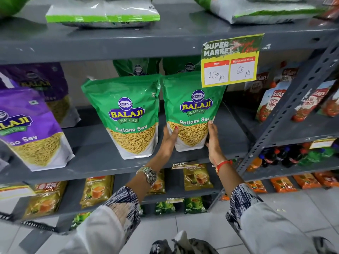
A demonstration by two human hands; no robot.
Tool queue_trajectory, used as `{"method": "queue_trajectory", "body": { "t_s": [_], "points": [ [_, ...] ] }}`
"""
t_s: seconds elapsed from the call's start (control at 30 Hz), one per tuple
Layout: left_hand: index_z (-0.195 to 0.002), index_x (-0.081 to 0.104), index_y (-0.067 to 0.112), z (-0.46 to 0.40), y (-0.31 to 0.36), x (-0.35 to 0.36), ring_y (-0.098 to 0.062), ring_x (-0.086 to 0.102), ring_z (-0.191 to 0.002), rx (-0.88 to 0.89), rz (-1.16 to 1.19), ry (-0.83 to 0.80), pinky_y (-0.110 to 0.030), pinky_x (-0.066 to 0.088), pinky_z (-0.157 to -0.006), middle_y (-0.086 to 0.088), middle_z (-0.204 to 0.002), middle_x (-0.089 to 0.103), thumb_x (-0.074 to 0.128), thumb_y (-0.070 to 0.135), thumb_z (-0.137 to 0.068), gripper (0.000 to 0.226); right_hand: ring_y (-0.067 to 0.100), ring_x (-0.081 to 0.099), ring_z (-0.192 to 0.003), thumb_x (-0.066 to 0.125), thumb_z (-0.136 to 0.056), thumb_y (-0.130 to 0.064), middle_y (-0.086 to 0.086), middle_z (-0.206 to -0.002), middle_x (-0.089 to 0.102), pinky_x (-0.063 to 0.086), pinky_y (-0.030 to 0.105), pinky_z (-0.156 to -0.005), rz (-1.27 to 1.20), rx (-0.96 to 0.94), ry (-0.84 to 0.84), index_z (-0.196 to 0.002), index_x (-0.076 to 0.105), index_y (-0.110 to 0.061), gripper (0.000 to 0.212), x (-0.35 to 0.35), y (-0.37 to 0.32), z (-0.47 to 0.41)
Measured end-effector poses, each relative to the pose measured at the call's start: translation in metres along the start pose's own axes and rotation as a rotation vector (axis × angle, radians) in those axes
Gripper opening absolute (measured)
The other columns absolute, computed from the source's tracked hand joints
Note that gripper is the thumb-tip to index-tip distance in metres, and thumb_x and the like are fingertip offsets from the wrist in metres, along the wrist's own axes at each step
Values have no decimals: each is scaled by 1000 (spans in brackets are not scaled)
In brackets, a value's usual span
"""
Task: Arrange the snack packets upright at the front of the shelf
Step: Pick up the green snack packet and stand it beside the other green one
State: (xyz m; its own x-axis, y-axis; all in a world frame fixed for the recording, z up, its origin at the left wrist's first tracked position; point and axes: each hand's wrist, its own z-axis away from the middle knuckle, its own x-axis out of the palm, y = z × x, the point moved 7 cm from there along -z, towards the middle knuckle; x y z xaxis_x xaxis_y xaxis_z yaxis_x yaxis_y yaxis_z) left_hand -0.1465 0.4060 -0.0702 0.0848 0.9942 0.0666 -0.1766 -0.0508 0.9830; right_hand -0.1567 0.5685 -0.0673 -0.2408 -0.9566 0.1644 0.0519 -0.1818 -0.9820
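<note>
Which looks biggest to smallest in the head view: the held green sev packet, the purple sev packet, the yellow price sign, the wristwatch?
1. Purple sev packet, though it sits nearer the camera.
2. Held green sev packet.
3. Yellow price sign.
4. Wristwatch.

Grey shelf (102, 158) carries two green packets (126, 116) and purple packets (33, 129) upright.

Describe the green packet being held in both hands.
The held packet is a glossy green plastic pouch marked Balaji Wafers, Ratlami Sev, with yellow sev pictured low on it and a white base. It stands upright at the front of the grey shelf, beside a twin packet. The left hand and right hand clasp its lower sides. A price card overlaps its top right corner.
</note>
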Motion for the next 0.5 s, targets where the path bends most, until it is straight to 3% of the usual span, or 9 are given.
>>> {"method": "queue_trajectory", "body": {
  "t_s": [0.17,0.3,0.43,0.5],
  "points": [
    [-144,-12,22,-2,-3,-3,-19,9,-144,-25,-19,-18,-37,13,-114,0,-158,-2,37,47,-90,77,1,56,-97,36,-96,-41,2,-123,54,46,22,-73,5,-5,26,-135,39,-18,45,0,2,0],
    [-145,-8,22,-5,-6,-5,-24,14,-143,-60,-67,29,-42,16,-114,-3,-158,4,40,51,-88,80,16,53,-116,36,-95,-46,7,-135,50,45,35,-96,9,1,41,-136,38,-19,49,-2,7,0],
    [-145,-9,22,-7,-7,-4,-24,12,-143,-82,-72,17,-43,14,-114,-4,-158,2,39,52,-88,80,3,55,-102,37,-95,-45,1,-124,53,45,23,-78,-21,-10,36,-124,42,-26,36,-1,6,2],
    [-145,-8,21,-6,-5,-5,-23,11,-143,-73,-72,15,-41,14,-114,-3,-158,2,38,49,-89,77,3,55,-101,38,-95,-44,-1,-121,54,45,21,-77,-32,-8,39,-124,43,-25,35,-1,7,2]
  ]
}}
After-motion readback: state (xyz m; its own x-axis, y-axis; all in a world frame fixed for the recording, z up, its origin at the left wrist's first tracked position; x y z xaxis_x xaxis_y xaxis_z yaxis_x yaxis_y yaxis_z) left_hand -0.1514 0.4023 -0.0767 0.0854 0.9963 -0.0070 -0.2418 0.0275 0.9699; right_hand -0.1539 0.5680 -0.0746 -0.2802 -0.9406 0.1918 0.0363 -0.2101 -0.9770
